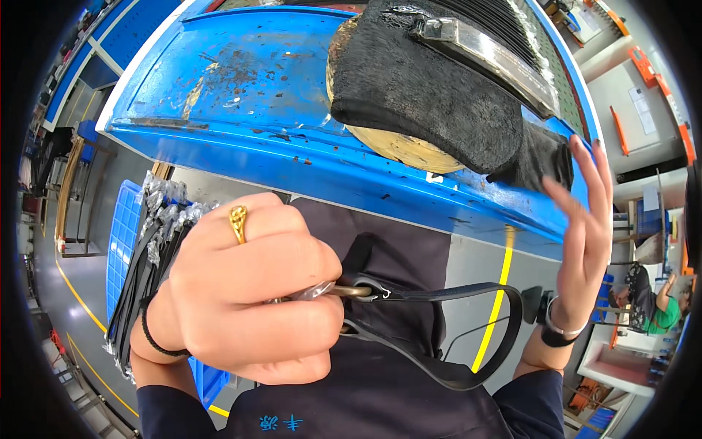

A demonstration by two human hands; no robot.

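My left hand is closed in a fist around the buckle end of a black belt. A bit of brass-coloured buckle and clear plastic film show at the fingers; the rest of the buckle is hidden. From the fist the strap runs right and bends back in a loop in front of my dark apron. My right hand is raised at the right with fingers apart, slightly blurred, holding nothing. Closest to it is the hanging end of a black fuzzy cloth, draped over a round wooden block.
Ahead is a scuffed blue workbench. A metal bar lies over the cloth, beside stacked black strips. Several belts with plastic-wrapped ends hang over a blue crate at left. Another person in green is far right.
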